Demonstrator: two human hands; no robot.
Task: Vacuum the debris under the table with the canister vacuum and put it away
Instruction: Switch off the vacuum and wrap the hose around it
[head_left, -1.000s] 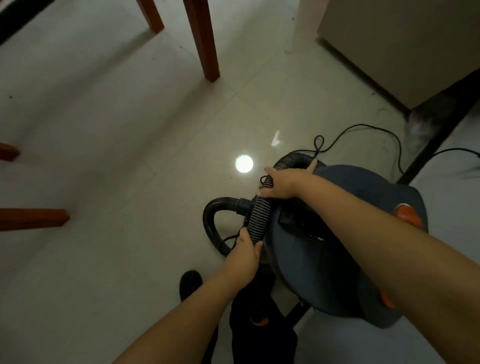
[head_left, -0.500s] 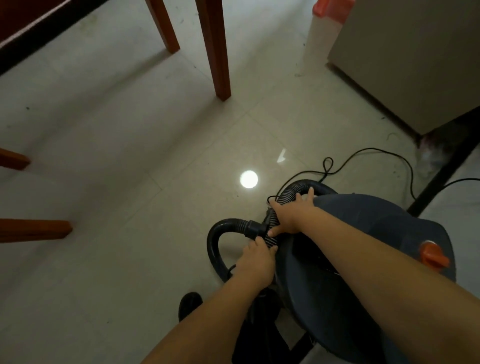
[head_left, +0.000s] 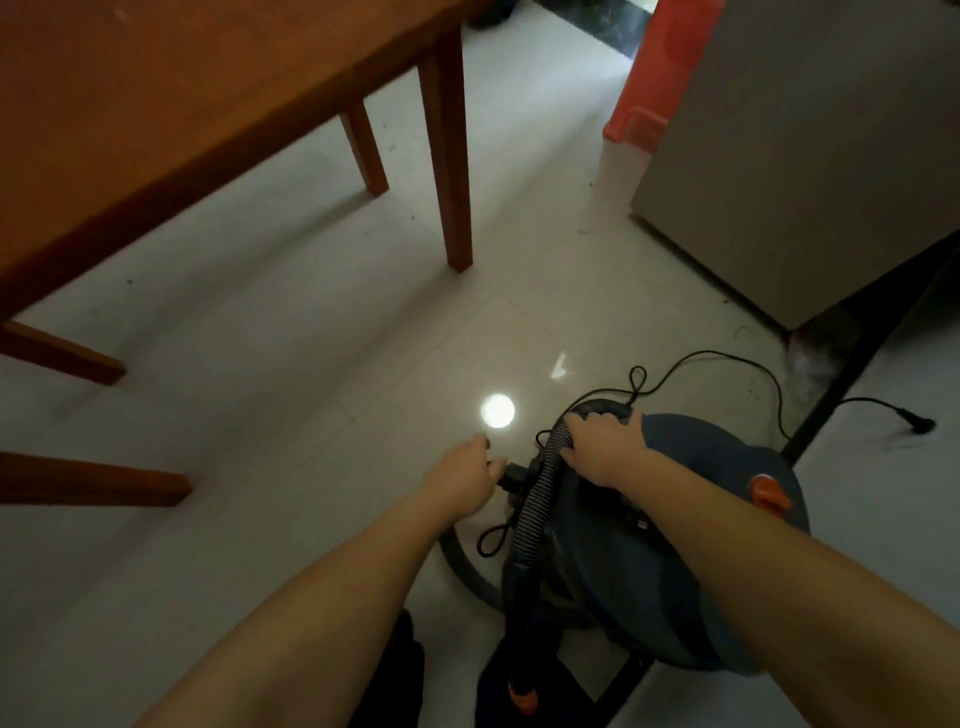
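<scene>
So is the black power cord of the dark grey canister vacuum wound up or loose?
Loose: the black power cord trails in loops across the pale tiles beyond the dark grey canister vacuum, its plug lying free.

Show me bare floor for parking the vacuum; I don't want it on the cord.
Bare tile lies left of the left hand, toward the chair legs, and ahead by the table leg. Crowded: the cord loops beyond the canister, toward the cabinet.
</scene>
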